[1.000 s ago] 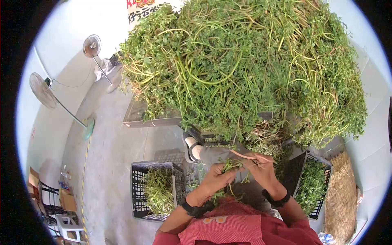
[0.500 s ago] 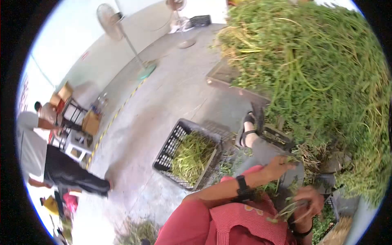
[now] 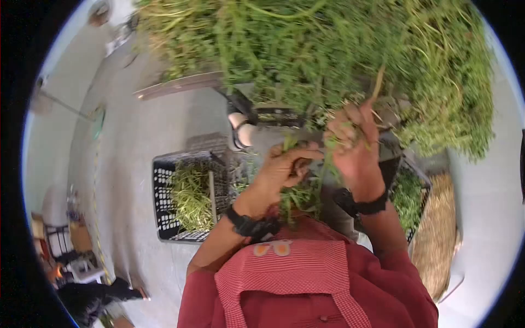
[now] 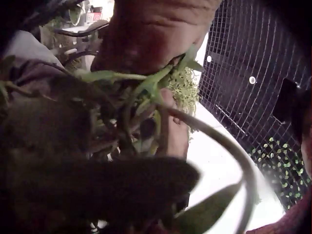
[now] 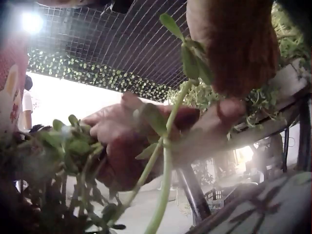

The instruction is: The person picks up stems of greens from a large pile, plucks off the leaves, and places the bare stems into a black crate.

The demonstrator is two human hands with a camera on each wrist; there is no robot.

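Note:
My left hand, with a dark band at its wrist, holds a small bunch of leafy greens that hangs below the fingers. Close to its right, my right hand has curled fingers round a green plant stem; a pale brownish stalk sticks up past this hand. Leafy stems cross in front of both hands in the right wrist view. In the left wrist view a bent stem arcs beside the fingers, much of it dark and blurred.
A large heap of greens lies on a low table ahead. Black crates holding greens stand at left and right. A straw bundle is beside the right crate. Someone's dark-clothed leg shows at lower left.
The head view swung left, then returned to the heap. My hands were together on a stem, then apart; now they are close again, the right one raised towards the heap.

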